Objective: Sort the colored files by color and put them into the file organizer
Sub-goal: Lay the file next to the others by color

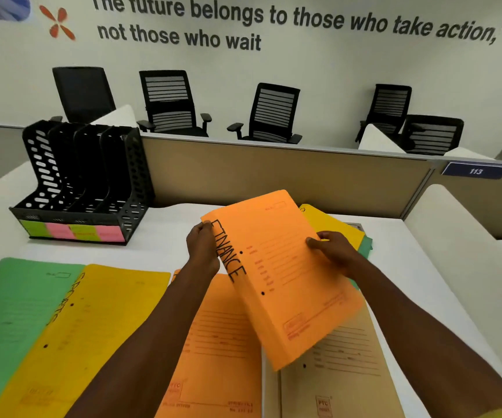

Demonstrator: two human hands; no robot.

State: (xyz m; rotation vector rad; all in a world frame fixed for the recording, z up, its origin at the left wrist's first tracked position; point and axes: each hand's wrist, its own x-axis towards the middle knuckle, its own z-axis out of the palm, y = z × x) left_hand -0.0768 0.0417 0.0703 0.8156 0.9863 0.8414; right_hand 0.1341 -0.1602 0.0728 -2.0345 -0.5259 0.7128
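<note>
Head view. An orange file point(285, 276) marked FINANCE is held tilted above the tabletop point(168, 254), clear of the files lying flat below it. The left hand point(203, 247) pinches the spine edge near its top corner; the right hand point(335, 251) has its thumb on the cover and its fingers behind the opposite long edge. Each grip is thus closed on the file. On the tabletop lie a green file point(11, 315), a yellow file point(92, 327), a second orange file point(213, 357) and a brown file point(343, 375); a mixed stack point(361, 236) sits behind the right hand. The black file organizer point(83, 179), its slots apparently unfilled, stands at rear left. The file looks light, thin and flexible: likely to bow if held by one corner, so the stiffer spine edge seems the surest hold for slotting it upright.
</note>
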